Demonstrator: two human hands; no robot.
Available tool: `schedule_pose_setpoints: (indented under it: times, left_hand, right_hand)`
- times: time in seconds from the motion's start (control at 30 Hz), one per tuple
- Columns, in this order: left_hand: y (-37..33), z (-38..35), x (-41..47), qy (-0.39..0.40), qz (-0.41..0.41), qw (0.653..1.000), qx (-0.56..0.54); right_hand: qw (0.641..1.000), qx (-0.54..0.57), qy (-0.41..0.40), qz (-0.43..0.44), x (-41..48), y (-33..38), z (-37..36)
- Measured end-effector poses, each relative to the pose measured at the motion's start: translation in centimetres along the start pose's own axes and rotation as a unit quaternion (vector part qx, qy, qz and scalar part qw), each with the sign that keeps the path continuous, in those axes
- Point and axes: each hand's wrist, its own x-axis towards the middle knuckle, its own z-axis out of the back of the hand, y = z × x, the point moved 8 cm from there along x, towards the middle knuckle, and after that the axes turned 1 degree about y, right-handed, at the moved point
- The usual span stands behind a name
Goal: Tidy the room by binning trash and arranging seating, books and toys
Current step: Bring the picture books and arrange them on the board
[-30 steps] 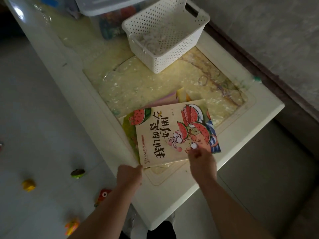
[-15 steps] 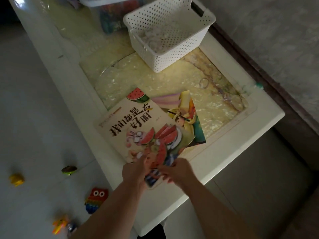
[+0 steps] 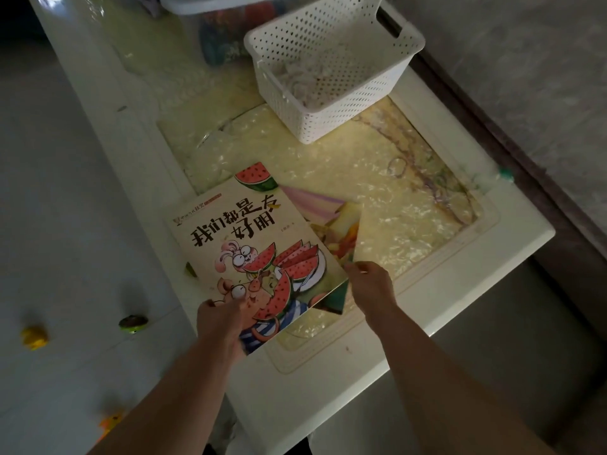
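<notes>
A picture book with watermelon slices and cartoon animals on its cover (image 3: 253, 244) lies on the white table (image 3: 460, 284), hanging over the left edge. My left hand (image 3: 223, 323) grips its near corner. A second colourful book (image 3: 341, 231) lies underneath, sticking out to the right. My right hand (image 3: 369, 287) pinches that lower book's near corner. Small toys lie on the floor to the left: a yellow one (image 3: 34, 336), a green one (image 3: 133, 323) and an orange one (image 3: 111, 421).
A white perforated basket (image 3: 331, 70) with pale crumpled stuff inside stands at the back of the table. Behind it sits a clear lidded bin (image 3: 216, 31) with coloured things. A grey wall (image 3: 525, 77) runs along the right side.
The watermelon book has been turned and slid left, from lying across the stack to lying at an angle. My right hand has moved off it onto the lower book's corner.
</notes>
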Motion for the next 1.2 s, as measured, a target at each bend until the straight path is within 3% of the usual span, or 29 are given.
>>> schedule_pose_setpoints:
  times: [0.1, 0.2, 0.27, 0.4, 0.5, 0.6, 0.73, 0.9, 1.2]
  left_hand:
    - [0.8, -0.1, 1.1, 0.018, -0.007, 0.999, 0.031]
    - [0.0, -0.3, 0.6, 0.071, -0.03, 0.995, 0.063]
    - [-0.8, -0.1, 0.1, 0.098, -0.057, 0.988, 0.102]
    - [-2.3, 1.9, -0.2, 0.094, -0.121, 0.962, 0.225]
    - [-3.6, 2.9, -1.3, 0.093, -0.162, 0.943, 0.276]
    - [-5.3, 3.3, -3.1, 0.102, -0.172, 0.948, 0.247]
    - [-8.2, 2.1, -7.0, 0.193, -0.177, 0.946, 0.189]
    - [-11.3, 0.5, -13.5, 0.268, -0.194, 0.925, 0.186]
    - [-8.6, -2.6, -31.0, 0.45, -0.197, 0.805, 0.334]
  right_hand:
    - [0.999, -0.012, 0.042, 0.001, -1.1, 0.1, -1.7]
    - [0.979, 0.18, 0.076, -0.06, -2.3, -0.3, -2.8]
    - [0.962, 0.242, 0.102, -0.07, -2.8, 0.2, -2.9]
    - [0.966, 0.173, 0.174, -0.083, -3.9, 0.3, -3.7]
    - [0.967, 0.193, 0.157, -0.061, -5.4, 0.1, -3.4]
    - [0.955, 0.283, 0.083, -0.031, -8.2, -0.3, -0.7]
    - [0.89, 0.454, -0.001, -0.023, -13.2, -1.5, 3.5]
    - [0.796, 0.586, -0.149, 0.016, -22.4, -2.5, 9.6]
    - [0.622, 0.723, -0.293, 0.066, -39.8, -10.0, 17.1]
